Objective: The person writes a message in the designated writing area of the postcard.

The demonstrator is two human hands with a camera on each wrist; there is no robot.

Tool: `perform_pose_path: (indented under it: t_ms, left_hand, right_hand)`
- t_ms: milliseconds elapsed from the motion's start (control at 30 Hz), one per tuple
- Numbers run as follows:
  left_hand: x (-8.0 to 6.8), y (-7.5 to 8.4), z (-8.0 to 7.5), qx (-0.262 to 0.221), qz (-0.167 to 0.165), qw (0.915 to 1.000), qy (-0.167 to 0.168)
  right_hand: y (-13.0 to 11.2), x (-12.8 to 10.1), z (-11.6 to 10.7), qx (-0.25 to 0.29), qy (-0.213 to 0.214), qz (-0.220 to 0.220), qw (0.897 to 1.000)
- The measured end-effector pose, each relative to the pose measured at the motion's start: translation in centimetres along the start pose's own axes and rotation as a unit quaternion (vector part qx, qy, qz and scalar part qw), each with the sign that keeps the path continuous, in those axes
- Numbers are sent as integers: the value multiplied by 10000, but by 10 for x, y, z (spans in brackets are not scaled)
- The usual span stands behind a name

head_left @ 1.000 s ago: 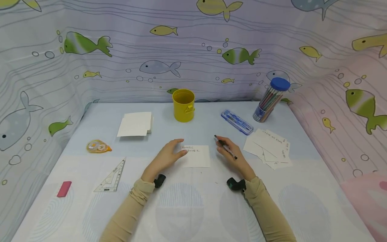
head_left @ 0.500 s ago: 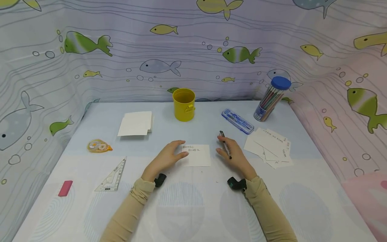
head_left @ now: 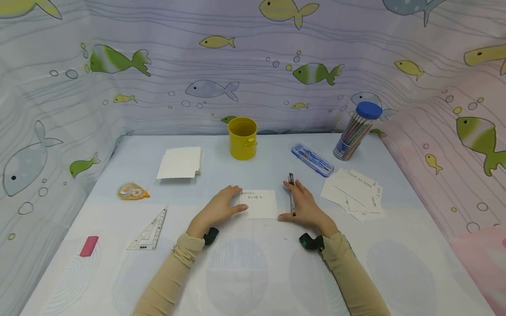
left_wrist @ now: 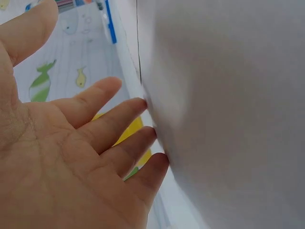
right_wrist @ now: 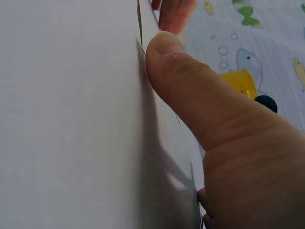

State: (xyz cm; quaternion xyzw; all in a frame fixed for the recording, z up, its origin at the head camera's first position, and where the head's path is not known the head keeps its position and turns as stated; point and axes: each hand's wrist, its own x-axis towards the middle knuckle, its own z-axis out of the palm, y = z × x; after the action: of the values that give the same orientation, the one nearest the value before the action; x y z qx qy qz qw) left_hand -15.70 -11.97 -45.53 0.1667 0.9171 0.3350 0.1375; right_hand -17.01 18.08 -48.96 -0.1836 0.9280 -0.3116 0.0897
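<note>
A small white paper card (head_left: 258, 206) with two short lines of handwriting lies at the middle of the table. My left hand (head_left: 216, 207) is at its left edge, thumb and fingers spread loosely, the thumb tip overlapping the card in the head view. In the left wrist view several fingertips (left_wrist: 159, 160) touch down on the table. My right hand (head_left: 304, 208) is just right of the card and holds a dark pen (head_left: 292, 197) between its fingers. Its thumb stretches toward the card's lower right corner; in the right wrist view the thumb (right_wrist: 190, 81) lies along the table surface.
Written cards (head_left: 356, 193) overlap on the right, below a blue case (head_left: 312, 159) and a blue-lidded jar of pencils (head_left: 356, 131). A yellow bucket (head_left: 243, 138) stands behind. Leftward are blank cards (head_left: 179, 162), correction tape (head_left: 132, 191), a set square (head_left: 152, 232) and a red block (head_left: 89, 246).
The pen has swung from a slant to nearly straight up and down in the head view. My right thumb has reached toward the card. My left hand has barely moved.
</note>
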Motion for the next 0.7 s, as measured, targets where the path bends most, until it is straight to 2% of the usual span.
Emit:
perform_pose_path:
  t_ms: [267, 433, 700]
  left_hand:
    - [-1, 0, 1, 126, 54, 9999, 33]
    - [-1, 0, 1, 251, 6, 9997, 15]
    - [-3, 1, 2, 1208, 2, 9923, -262]
  right_hand:
    - [-1, -3, 0, -200, -272, -12, 9994]
    - [-1, -2, 0, -449, -334, -184, 9983]
    - [2, -3, -4, -550, -498, -491, 9960]
